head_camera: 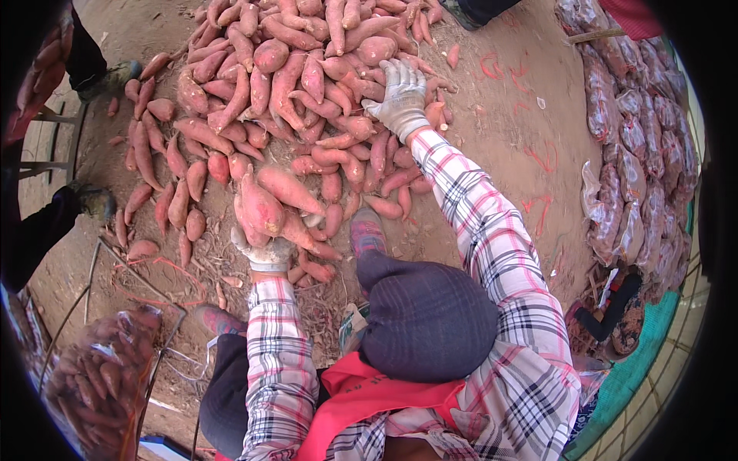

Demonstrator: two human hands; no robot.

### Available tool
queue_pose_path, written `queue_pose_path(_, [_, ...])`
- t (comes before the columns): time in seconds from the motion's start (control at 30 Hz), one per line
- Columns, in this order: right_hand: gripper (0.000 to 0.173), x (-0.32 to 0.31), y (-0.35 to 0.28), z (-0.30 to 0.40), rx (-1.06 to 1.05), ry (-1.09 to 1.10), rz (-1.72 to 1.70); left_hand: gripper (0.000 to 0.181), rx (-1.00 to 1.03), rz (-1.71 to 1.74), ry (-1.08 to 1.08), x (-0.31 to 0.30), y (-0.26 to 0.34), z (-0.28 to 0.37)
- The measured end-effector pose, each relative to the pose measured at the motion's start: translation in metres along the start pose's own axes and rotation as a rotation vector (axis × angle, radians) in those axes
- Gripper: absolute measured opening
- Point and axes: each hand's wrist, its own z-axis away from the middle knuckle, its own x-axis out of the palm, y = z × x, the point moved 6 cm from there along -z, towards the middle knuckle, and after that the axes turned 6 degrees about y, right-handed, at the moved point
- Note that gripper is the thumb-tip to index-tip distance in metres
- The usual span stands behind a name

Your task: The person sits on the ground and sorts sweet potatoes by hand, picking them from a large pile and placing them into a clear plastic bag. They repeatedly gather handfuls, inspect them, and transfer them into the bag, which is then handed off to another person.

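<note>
A large heap of red-skinned sweet potatoes point(285, 86) lies on the dirt ground before me. My left hand point(264, 252), in a pale, soiled work glove, is under several sweet potatoes point(259, 207) at the near side of the heap and holds them; its fingers are mostly hidden beneath them. My right hand point(402, 98), in a grey-white coated glove, lies on the right side of the heap with its fingers extended and thumb apart, palm down. Whether it touches a sweet potato under the palm is hidden.
Filled clear plastic bags point(631, 173) are stacked at right beside green netting point(640, 369). At lower left, a bag of sweet potatoes point(104, 374) stands by a bent metal frame point(164, 299). Red string point(539, 210) lies on the ground. Other people's legs show at upper left and top.
</note>
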Motion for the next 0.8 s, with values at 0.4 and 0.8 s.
queue_pose_path(0.4, [0.045,-0.01,0.014,-0.02,0.372,-0.157,-0.907,0.077,0.13,-0.097,0.055,-0.015,0.035,-0.013])
queue_pose_path(0.8, [0.061,0.021,-0.076,-0.075,0.243,-0.751,-1.197,0.068,-0.084,-0.373,0.037,0.062,0.025,-0.124])
